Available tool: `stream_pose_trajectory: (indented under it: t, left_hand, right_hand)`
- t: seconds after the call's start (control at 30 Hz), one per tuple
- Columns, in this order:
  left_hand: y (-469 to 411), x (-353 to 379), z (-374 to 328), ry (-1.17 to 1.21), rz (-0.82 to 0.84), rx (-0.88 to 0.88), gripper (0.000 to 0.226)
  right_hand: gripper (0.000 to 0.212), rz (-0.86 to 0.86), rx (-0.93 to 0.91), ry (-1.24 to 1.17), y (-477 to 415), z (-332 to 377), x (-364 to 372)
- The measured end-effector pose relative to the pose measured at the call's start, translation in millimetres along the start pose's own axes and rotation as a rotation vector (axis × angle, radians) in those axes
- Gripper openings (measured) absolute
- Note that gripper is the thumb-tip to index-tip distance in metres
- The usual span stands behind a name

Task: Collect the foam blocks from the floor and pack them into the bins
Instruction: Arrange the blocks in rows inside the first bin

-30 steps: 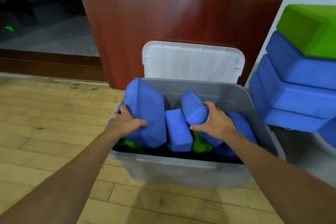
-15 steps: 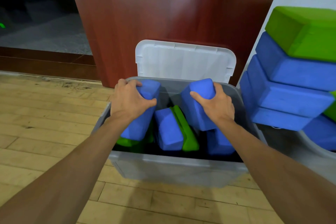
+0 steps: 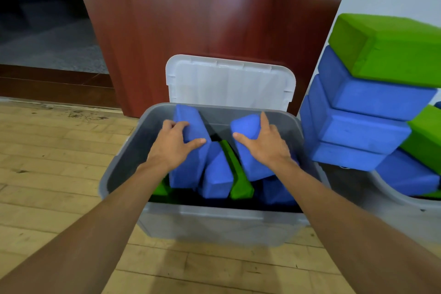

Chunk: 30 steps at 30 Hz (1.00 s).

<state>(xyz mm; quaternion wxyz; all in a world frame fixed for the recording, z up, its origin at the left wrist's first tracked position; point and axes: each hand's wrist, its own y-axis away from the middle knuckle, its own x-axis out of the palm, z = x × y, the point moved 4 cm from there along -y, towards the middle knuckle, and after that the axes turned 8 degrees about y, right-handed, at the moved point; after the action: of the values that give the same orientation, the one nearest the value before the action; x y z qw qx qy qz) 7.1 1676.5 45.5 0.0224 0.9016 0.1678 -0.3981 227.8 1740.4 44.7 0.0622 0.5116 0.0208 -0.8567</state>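
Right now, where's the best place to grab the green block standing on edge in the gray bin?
Pinch the green block by its exposed narrow top edge, coming straight down from above. It stands on edge between blue blocks, so only that edge is likely reachable.

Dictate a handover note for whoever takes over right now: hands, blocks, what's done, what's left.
Left hand grips the left blue block, right hand grips the right blue block; both stand tilted in the grey bin.
Done: other blocks, blue and green, already sit in it.
Left: push these two down, probably.
The lid leans behind the bin; the stack at right heaps over a second bin.
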Motion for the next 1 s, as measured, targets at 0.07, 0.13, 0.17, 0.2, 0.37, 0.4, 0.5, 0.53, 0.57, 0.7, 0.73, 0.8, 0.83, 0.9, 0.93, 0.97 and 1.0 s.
stream_pose_trajectory:
  t: [0.07, 0.13, 0.17, 0.2, 0.37, 0.4, 0.5, 0.53, 0.57, 0.7, 0.73, 0.8, 0.83, 0.9, 0.93, 0.97, 1.0]
  left_hand:
    - [2.9, 7.3, -3.1, -0.065, 0.000, 0.014, 0.064]
    - [5.1, 7.3, -12.3, -0.189, -0.096, 0.043, 0.053]
    - [5.3, 5.4, -18.2, -0.273, -0.161, 0.071, 0.045]
    - [6.5, 2.2, -24.3, -0.343, -0.226, 0.101, 0.037]
    - [15.8, 3.7, -51.4, -0.274, -0.360, 0.433, 0.051]
    - [16.5, 15.1, -61.7, -0.139, -0.272, 0.476, 0.046]
    - [12.8, 72.4, -80.4, 0.299, 0.147, 0.207, 0.056]
    - [11.9, 92.1, -81.4, 0.389, 0.239, 0.114, 0.073]
    - [12.0, 107.2, -82.1, 0.429, 0.280, 0.088, 0.085]
    - [10.0, 135.8, -72.6, 0.462, 0.214, 0.095, 0.099]
    - [8.6, 139.3, -72.6, 0.477, 0.201, 0.087, 0.097]
    - [8.6, 140.0, -78.7, 0.444, 0.145, 0.091, 0.092]
    - [8.1, 136.8, -81.4, 0.421, 0.104, 0.074, 0.089]
    - [5.9, 127.2, -84.2, 0.374, 0.029, -0.002, 0.084]
    - [5.1, 121.8, -84.2, 0.353, 0.010, -0.044, 0.082]
    - [3.7, 116.3, -83.3, 0.341, 0.000, -0.075, 0.080]
    - [1.1, 110.8, -80.4, 0.347, -0.010, -0.106, 0.077]
  right_hand:
    - [0.098, 0.059, 0.000, 0.058, 3.8, -2.9, 6.3]
    - [0.087, -0.002, -0.025, 0.127, 6.4, -4.0, 2.2]
    - [0.081, -0.039, -0.025, 0.137, 5.8, -4.0, -3.8]
    - [0.076, -0.070, -0.019, 0.131, 3.8, -4.7, -10.7]
    - [0.068, -0.143, 0.029, 0.035, -18.0, -13.9, -24.6]
    - [0.066, -0.156, 0.062, -0.021, -20.0, -16.9, -23.5]
    - [0.060, -0.153, 0.151, -0.229, -25.6, -29.8, -18.7]
    - [0.057, -0.134, 0.153, -0.266, -26.1, -34.3, -17.7]
    - [0.050, -0.111, 0.139, -0.301, -26.8, -39.2, -16.2]
    - [0.013, 0.048, 0.071, -0.439, -24.6, -58.4, -13.6]
    - [0.019, 0.092, 0.052, -0.386, -22.2, -64.0, -14.3]
    - [0.033, 0.159, 0.012, -0.104, -15.8, -76.4, -14.4]
    - [0.040, 0.172, 0.012, 0.076, -11.9, -83.4, -12.1]
    - [0.065, 0.239, 0.030, 0.350, -0.1, -91.2, -4.0]
    - [0.078, 0.293, 0.037, 0.429, 5.1, -92.2, 2.3]
    - [0.087, 0.339, 0.041, 0.466, 7.3, -92.0, 9.3]
    - [0.094, 0.366, 0.046, 0.467, 6.8, -91.5, 14.9]
